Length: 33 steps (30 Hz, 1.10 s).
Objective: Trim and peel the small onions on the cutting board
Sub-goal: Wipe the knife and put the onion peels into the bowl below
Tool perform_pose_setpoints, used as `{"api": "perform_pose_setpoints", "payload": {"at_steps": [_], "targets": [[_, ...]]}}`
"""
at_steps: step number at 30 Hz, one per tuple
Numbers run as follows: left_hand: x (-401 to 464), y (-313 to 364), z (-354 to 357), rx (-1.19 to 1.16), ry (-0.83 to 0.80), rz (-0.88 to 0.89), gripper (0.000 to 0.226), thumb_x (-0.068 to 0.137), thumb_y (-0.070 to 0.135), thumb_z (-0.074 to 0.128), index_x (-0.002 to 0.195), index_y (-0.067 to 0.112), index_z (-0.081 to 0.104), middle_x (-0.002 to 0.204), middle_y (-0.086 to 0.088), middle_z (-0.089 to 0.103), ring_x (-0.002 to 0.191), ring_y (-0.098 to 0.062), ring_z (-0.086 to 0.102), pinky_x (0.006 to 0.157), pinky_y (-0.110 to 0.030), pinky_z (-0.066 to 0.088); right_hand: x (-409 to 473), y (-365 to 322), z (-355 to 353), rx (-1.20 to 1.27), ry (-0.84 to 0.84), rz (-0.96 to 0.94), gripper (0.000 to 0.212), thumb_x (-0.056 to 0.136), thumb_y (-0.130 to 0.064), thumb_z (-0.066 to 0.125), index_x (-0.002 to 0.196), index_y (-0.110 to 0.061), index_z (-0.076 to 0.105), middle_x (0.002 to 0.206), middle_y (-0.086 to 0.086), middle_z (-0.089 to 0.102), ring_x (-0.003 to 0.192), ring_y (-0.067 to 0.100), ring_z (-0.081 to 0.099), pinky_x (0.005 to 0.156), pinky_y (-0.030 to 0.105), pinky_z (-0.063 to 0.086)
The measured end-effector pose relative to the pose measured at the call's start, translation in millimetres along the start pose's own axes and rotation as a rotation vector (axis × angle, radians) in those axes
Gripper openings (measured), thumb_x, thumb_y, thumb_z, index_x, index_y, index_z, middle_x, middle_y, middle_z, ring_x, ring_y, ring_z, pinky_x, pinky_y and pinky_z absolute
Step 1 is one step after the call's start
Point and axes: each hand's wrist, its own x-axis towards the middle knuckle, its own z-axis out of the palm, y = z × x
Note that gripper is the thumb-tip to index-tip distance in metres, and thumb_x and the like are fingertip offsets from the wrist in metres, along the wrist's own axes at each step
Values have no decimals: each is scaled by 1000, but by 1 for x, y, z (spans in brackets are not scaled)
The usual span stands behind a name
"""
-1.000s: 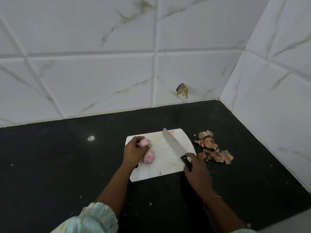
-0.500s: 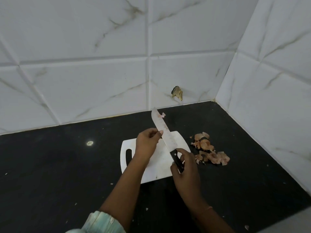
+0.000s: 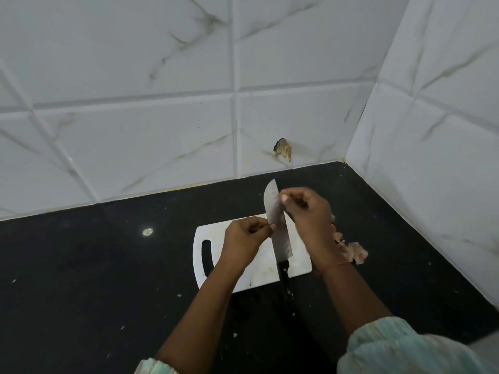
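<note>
A white cutting board [image 3: 260,273] with a slot handle lies on the black countertop [image 3: 108,265]. Above it the knife [image 3: 280,238] hangs upright, tip up, its black handle free at the bottom. My left hand [image 3: 243,241] pinches the blade's left edge about halfway up. My right hand [image 3: 310,211] pinches the blade near the tip with thumb and fingers. No onions show on the visible part of the board; my hands and arms hide some of it.
A heap of brown onion skins [image 3: 356,252] lies on the counter right of the board, partly behind my right wrist. White tiled walls meet in a corner at the back right, with a chipped spot [image 3: 283,151] low on the back wall.
My right hand let go of the knife handle and moved up to the blade near the tip. My left hand, earlier on the onions, now pinches the blade lower down.
</note>
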Motion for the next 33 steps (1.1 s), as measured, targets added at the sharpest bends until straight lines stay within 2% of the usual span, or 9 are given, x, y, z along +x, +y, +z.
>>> {"api": "perform_pose_setpoints", "payload": {"at_steps": [4,6,9,14,18,20,24,28,33], "targets": [[2,3,-3,-5,10,-48,10,89,25,71,93,18,78,81,8,74,74,-2,66,67,-13,48,7,17,-25,-1,194,121,9,88,-12,68,93,-17,73,91,-5,73,87,11,68,71,18,53],[3,3,-4,-11,8,-70,11,89,26,71,94,19,77,81,10,72,75,-2,66,69,-15,48,8,33,-41,-209,213,131,15,93,-10,60,100,-13,72,97,1,72,92,17,67,69,9,47],[7,3,-2,-24,-2,-101,10,89,26,71,95,20,77,82,11,72,78,-3,66,72,-18,49,6,57,-59,-541,109,173,28,94,-3,49,114,-6,69,112,11,69,103,25,64,86,24,47],[12,6,3,-14,-17,-104,16,90,25,69,101,16,77,85,7,73,77,-4,64,66,-17,46,-1,65,-70,-601,228,-42,9,85,-1,64,87,-8,69,84,8,68,79,19,62,67,20,40],[13,8,8,-10,-18,-103,17,90,26,69,102,15,77,87,4,73,78,-5,65,66,-16,46,7,78,-74,-1056,-47,89,30,95,-19,51,123,-17,62,127,10,58,114,30,46,88,34,39],[14,8,9,-13,-18,-104,17,90,25,69,101,15,77,87,2,74,78,-6,65,67,-17,47,7,75,-71,-1036,9,92,29,95,-19,52,122,-14,62,122,10,61,112,30,48,88,40,42],[16,10,13,-8,-14,-107,18,90,26,70,101,15,77,90,3,75,80,-8,66,67,-18,48,5,71,-64,-871,213,-82,7,80,-5,71,78,-10,66,86,8,61,82,21,48,70,34,43],[16,11,16,-20,-19,-120,18,90,26,69,102,14,77,89,5,73,80,-8,66,66,-17,47,9,81,-67,-1040,79,62,19,90,-12,60,107,-10,70,99,11,61,95,26,51,78,35,49],[16,11,19,-19,-1,-134,16,90,28,70,99,18,77,86,8,73,77,-7,64,65,-18,46,9,80,-74,-895,151,62,2,85,-12,68,85,-11,68,91,8,60,85,19,46,68,29,39]]}}
